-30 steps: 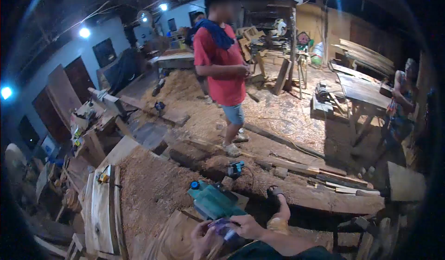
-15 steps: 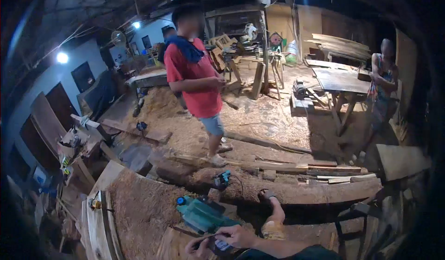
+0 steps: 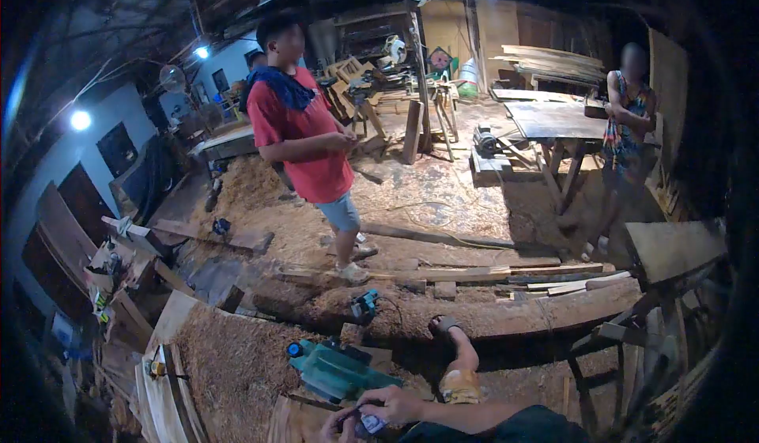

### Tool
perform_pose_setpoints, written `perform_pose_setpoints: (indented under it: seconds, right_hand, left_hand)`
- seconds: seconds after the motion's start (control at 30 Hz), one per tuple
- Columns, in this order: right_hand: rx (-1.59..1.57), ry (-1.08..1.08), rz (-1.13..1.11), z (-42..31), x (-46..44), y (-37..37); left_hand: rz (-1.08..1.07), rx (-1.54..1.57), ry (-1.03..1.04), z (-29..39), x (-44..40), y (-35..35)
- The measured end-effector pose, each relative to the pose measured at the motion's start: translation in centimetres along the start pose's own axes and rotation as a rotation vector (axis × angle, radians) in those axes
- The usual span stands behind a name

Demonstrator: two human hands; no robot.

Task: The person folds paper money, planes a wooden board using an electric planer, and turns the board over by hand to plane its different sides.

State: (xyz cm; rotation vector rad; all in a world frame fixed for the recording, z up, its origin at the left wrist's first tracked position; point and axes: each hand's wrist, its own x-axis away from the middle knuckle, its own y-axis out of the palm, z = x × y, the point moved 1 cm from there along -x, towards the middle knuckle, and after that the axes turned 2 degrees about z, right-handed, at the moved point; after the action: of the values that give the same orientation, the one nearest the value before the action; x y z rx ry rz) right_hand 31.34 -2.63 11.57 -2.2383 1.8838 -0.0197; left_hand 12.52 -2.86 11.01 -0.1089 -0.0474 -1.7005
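Low in the head view, my left hand and my right hand meet in front of me. Fingers of both are closed around a small dark packet with a pale printed patch; its exact kind is too small to make out. Just beyond them a large green power tool with a blue knob lies on its side on the wood. Farther off, a smaller teal power tool with a cord rests by a thick timber beam. My own foot is propped on that beam.
A person in a red shirt stands ahead, another person behind. At right, a person with folded arms stands by a wooden worktable. A sawdust-covered board, a yellow tool and stacked planks lie around.
The view has shifted, so the surroundings sit farther left in it. My hands stay together on the small packet. The person in red turns slightly, hands still in front.
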Motion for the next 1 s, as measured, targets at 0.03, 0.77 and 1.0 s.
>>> perform_pose_setpoints:
  seconds: [0.03, 0.77, 1.0]
  right_hand:
    - [-0.038, -0.039, 0.007, 0.1, 0.0, -0.1]
    - [0.108, 0.211, 0.084, -0.6, 0.9, -0.5]
    - [0.082, 0.100, 0.082, 0.7, 1.6, -0.1]
  left_hand:
    - [-0.007, 0.015, -0.046, 0.1, 0.1, -0.2]
    - [-0.059, 0.012, 0.067, -1.8, -1.0, 1.8]
    - [-0.071, 0.025, 0.063, -2.6, -0.6, 3.5]
